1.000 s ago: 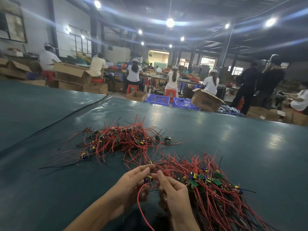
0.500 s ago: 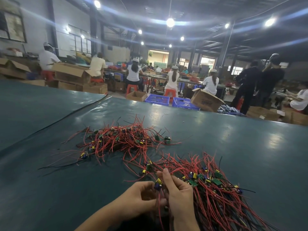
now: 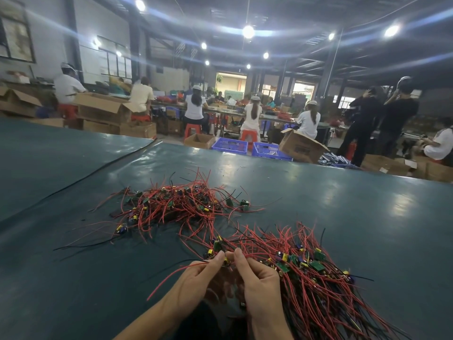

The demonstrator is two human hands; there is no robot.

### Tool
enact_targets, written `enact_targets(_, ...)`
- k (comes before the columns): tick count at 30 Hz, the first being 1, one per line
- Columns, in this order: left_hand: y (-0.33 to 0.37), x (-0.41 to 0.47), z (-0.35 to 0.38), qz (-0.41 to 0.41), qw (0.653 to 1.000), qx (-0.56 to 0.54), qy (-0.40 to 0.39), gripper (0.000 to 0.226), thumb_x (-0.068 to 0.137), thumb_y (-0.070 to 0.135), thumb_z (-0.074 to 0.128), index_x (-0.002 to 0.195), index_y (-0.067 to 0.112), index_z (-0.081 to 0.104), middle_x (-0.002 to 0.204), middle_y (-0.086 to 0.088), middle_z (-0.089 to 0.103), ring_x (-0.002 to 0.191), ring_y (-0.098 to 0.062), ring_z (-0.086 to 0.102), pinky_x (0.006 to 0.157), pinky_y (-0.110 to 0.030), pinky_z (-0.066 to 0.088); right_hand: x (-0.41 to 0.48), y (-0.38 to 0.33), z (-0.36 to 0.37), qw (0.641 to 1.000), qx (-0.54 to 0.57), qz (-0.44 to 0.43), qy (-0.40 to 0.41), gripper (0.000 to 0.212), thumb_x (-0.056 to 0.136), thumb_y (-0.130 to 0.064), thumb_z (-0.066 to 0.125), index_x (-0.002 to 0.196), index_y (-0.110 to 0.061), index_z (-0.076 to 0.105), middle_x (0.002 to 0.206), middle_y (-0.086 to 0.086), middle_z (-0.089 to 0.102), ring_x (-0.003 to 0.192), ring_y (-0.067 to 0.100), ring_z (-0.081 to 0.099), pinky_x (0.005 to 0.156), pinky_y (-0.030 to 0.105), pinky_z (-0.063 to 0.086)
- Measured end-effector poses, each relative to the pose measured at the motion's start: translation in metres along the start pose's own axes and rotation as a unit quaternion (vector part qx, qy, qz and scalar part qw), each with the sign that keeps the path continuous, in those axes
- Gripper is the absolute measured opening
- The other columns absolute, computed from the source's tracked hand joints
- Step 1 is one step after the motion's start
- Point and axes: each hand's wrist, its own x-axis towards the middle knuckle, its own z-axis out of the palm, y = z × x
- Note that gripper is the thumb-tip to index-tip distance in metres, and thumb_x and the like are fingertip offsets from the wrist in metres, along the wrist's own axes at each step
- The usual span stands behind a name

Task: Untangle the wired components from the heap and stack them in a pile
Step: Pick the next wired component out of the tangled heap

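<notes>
Your left hand [image 3: 196, 278] and right hand [image 3: 259, 280] both pinching a small wired component [image 3: 225, 262], near the smooth teal table's [image 3: 367, 217] front edge, thin red leads trailing, tangled heap [image 3: 176, 207] mid-table, combed pile [image 3: 318, 285] front-right.

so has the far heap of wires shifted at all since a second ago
No. The far heap lies where it did, right of the dark seam in the table cover, a stray green component still at its right edge.
</notes>
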Motion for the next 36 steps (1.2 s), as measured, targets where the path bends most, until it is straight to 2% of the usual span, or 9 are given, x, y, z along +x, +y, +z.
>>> enact_targets(2,0.002,0.0,0.0,0.014,1.0,-0.011,0.016,0.034,0.082,0.047,0.052,0.091,0.029,0.079,0.084,-0.004,0.076,0.078,-0.014,0.072,0.07,-0.02,0.052,0.0,0.001,0.0,1.0,0.0,-0.002,0.003,0.023,0.076,-0.032,0.066,0.076,-0.014,0.081,0.08,0.017,0.075,0.077,0.028,0.074,0.07,0.034,0.06)
enact_targets(5,0.007,-0.001,0.002,0.047,0.998,-0.028,0.033,0.039,0.083,0.042,0.06,0.058,0.015,0.072,0.061,-0.007,0.066,0.055,-0.016,0.062,0.057,-0.021,0.048,0.0,0.001,0.001,1.0,-0.001,-0.008,0.022,0.022,0.075,-0.031,0.067,0.075,-0.014,0.081,0.076,0.016,0.075,0.07,0.023,0.071,0.07,0.033,0.058)
enact_targets(9,0.007,-0.003,0.007,0.061,0.996,-0.055,0.047,0.041,0.081,0.034,0.058,0.045,0.015,0.056,0.051,-0.012,0.055,0.046,-0.019,0.052,0.051,-0.023,0.044,0.0,-0.001,0.0,0.998,0.015,0.011,0.052,0.018,0.083,-0.024,0.068,0.075,-0.014,0.081,0.056,0.001,0.066,0.05,0.006,0.06,0.055,0.02,0.047)
enact_targets(14,0.009,-0.005,0.007,0.072,0.996,-0.037,0.04,0.04,0.08,0.029,0.06,0.043,0.017,0.052,0.05,-0.011,0.052,0.048,-0.019,0.05,0.055,-0.024,0.044,0.002,-0.003,-0.006,0.994,0.034,0.037,0.095,0.024,0.088,-0.023,0.066,0.073,-0.011,0.08,0.05,-0.001,0.048,0.041,0.008,0.034,0.039,0.018,0.029)
enact_targets(16,0.011,-0.006,0.007,0.073,0.996,-0.033,0.037,0.038,0.078,0.029,0.056,0.043,0.018,0.05,0.049,-0.011,0.051,0.047,-0.02,0.049,0.056,-0.025,0.045,0.003,-0.003,-0.005,0.993,0.036,0.038,0.102,0.025,0.089,-0.022,0.066,0.072,-0.012,0.08,0.05,-0.001,0.047,0.04,0.007,0.034,0.038,0.018,0.029)
enact_targets(20,0.011,-0.006,0.005,0.078,0.996,-0.019,0.033,0.043,0.08,0.027,0.067,0.043,0.019,0.046,0.047,-0.01,0.048,0.048,-0.021,0.049,0.058,-0.026,0.046,0.004,-0.003,-0.007,0.989,0.054,0.047,0.127,0.024,0.089,-0.022,0.066,0.073,-0.011,0.08,0.051,-0.001,0.047,0.039,0.006,0.034,0.036,0.018,0.031)
enact_targets(26,0.004,-0.004,0.001,0.063,0.997,-0.022,0.028,0.036,0.077,0.032,0.053,0.044,0.019,0.047,0.047,-0.009,0.049,0.05,-0.022,0.05,0.058,-0.024,0.047,0.009,-0.001,-0.017,0.98,0.107,0.05,0.159,0.023,0.089,-0.022,0.065,0.077,-0.007,0.079,0.049,-0.003,0.045,0.038,0.006,0.03,0.033,0.018,0.027)
enact_targets(31,-0.002,0.004,-0.008,0.02,0.998,-0.033,0.046,0.04,0.078,0.041,0.067,0.048,0.017,0.058,0.053,-0.011,0.056,0.051,-0.02,0.053,0.055,-0.026,0.047,0.01,0.002,-0.012,0.984,0.081,0.028,0.158,0.028,0.09,-0.025,0.064,0.07,-0.014,0.079,0.046,-0.004,0.047,0.034,0.005,0.03,0.032,0.019,0.027)
enact_targets(36,-0.001,0.008,-0.012,-0.044,0.998,-0.006,0.049,0.042,0.074,0.049,0.06,0.055,0.013,0.069,0.065,-0.014,0.068,0.051,-0.017,0.058,0.051,-0.023,0.046,0.011,0.002,-0.015,0.98,0.101,0.044,0.168,0.038,0.091,-0.023,0.064,0.056,-0.011,0.073,0.045,0.0,0.047,0.033,0.007,0.03,0.031,0.019,0.026)
